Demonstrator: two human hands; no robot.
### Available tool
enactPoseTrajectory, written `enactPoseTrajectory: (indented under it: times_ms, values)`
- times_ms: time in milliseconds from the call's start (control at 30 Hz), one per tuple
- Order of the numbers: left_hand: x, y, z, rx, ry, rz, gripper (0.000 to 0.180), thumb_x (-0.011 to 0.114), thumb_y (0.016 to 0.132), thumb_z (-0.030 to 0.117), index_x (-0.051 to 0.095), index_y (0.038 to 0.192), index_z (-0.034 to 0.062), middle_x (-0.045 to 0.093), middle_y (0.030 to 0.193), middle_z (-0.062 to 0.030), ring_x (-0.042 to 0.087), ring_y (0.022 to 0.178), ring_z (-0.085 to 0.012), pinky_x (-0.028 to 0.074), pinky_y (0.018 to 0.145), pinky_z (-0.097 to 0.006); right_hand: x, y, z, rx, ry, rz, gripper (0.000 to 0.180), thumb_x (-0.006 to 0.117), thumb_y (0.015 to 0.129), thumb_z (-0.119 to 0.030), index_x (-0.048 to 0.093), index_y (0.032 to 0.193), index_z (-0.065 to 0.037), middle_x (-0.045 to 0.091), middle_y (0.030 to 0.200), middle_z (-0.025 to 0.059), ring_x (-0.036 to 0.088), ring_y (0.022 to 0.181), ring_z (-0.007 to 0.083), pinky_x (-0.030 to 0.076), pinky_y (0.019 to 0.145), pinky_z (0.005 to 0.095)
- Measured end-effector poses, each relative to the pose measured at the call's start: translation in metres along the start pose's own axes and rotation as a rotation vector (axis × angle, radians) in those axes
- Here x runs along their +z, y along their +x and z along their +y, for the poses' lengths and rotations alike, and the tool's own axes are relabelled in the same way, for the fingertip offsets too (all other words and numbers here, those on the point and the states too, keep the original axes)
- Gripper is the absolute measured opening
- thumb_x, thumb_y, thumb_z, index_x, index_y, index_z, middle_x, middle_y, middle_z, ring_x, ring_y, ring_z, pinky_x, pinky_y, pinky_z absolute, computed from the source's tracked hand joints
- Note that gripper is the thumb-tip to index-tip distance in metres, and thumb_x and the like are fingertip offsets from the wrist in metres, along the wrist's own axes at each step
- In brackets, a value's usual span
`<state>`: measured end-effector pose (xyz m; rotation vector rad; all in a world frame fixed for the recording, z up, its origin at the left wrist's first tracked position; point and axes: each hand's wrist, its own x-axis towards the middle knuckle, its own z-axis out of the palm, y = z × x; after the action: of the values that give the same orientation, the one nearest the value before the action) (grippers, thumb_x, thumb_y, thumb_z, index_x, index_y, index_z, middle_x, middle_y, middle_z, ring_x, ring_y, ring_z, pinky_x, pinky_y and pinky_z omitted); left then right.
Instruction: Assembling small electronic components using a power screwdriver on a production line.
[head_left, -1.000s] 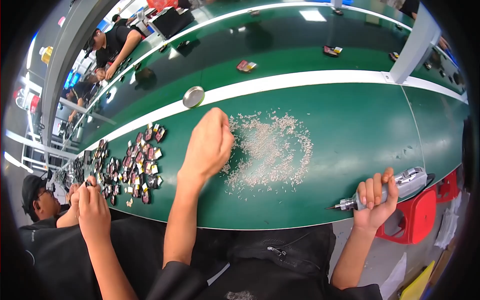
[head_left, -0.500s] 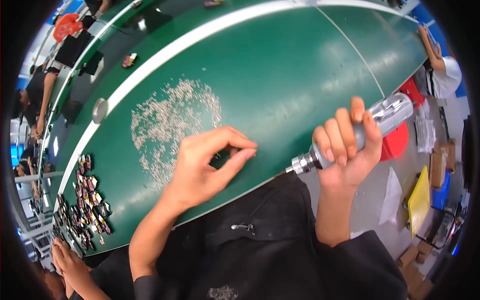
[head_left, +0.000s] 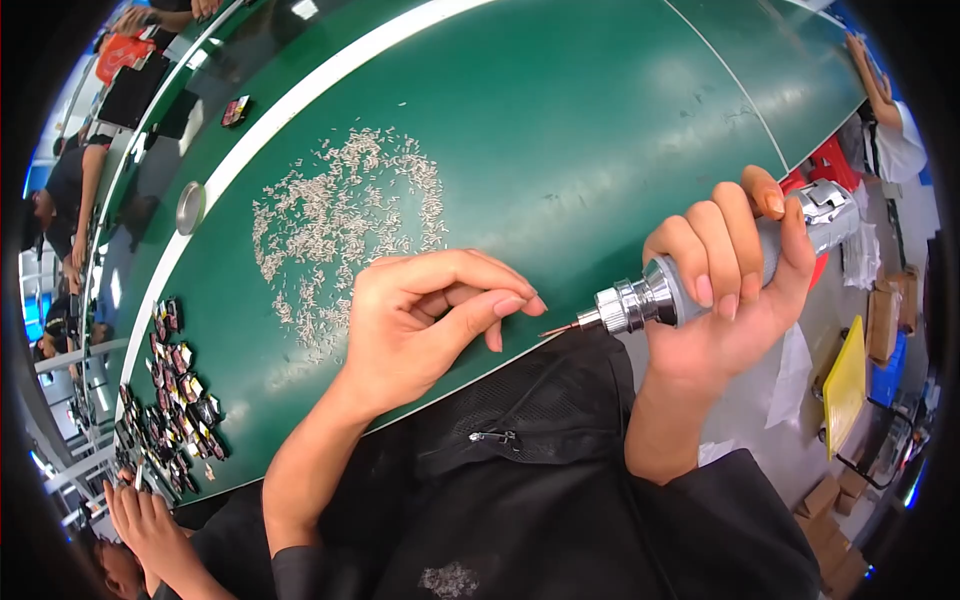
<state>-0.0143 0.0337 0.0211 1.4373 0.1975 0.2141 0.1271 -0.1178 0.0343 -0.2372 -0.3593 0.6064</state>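
My right hand [head_left: 715,290] is wrapped round a silver power screwdriver [head_left: 665,292] with a chrome collar. Its thin bit [head_left: 560,330] points left, toward the fingertips of my left hand [head_left: 430,320]. Thumb and forefinger of the left hand are pinched together just above the near table edge, apart from the bit. Whatever they hold, if anything, is too small to make out. Beyond that hand, many small silvery pin- or screw-like pieces [head_left: 335,215] lie scattered on the green table [head_left: 570,130].
At the table's left lies a pile of small dark parts [head_left: 180,400] with light and pink bits. A round metal dish [head_left: 190,207] sits by the white strip [head_left: 250,135]. Another person's hand [head_left: 145,515] is at lower left. Cartons and a yellow panel [head_left: 845,385] stand right.
The screwdriver has turned and risen slightly, its bit now nearer my left fingertips. My left hand has shifted a little, its other fingers more uncurled. The view has tilted slightly.
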Motion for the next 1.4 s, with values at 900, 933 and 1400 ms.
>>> enactPoseTrajectory:
  times_ms: [900,933,1400]
  values:
    - [-0.002,-0.003,-0.009,-0.021,-0.238,-0.073,0.027,0.051,0.097,0.019,0.051,0.080,-0.0029,0.053,0.070,-0.0112,0.054,0.058,-0.0180,0.046,0.054,-0.028,0.002,0.008,0.021,-0.053,-0.010,0.021,0.018,0.045,0.095,-0.019,0.052,0.089,-0.003,0.037,0.053,-0.0021,0.037,0.042,0.0093,0.036,0.047,0.0263]
    - [-0.004,-0.003,-0.009,-0.032,-0.226,-0.085,0.026,0.051,0.096,0.018,0.051,0.080,-0.0030,0.054,0.070,-0.0114,0.054,0.058,-0.0175,0.045,0.053,-0.027,0.002,0.008,0.021,-0.056,-0.038,0.013,0.018,0.045,0.095,-0.019,0.052,0.089,-0.003,0.037,0.052,-0.0022,0.037,0.042,0.0092,0.036,0.047,0.0263]
    - [0.000,-0.007,-0.005,0.183,0.414,-0.011,0.003,0.060,0.085,0.002,0.058,0.087,0.0000,0.057,0.078,-0.0124,0.058,0.069,-0.0281,0.046,0.060,-0.035,0.000,0.006,0.026,-0.117,-0.054,0.186,0.011,0.044,0.096,-0.013,0.043,0.090,-0.004,0.033,0.052,-0.0021,0.030,0.039,0.0065,0.033,0.042,0.0234]
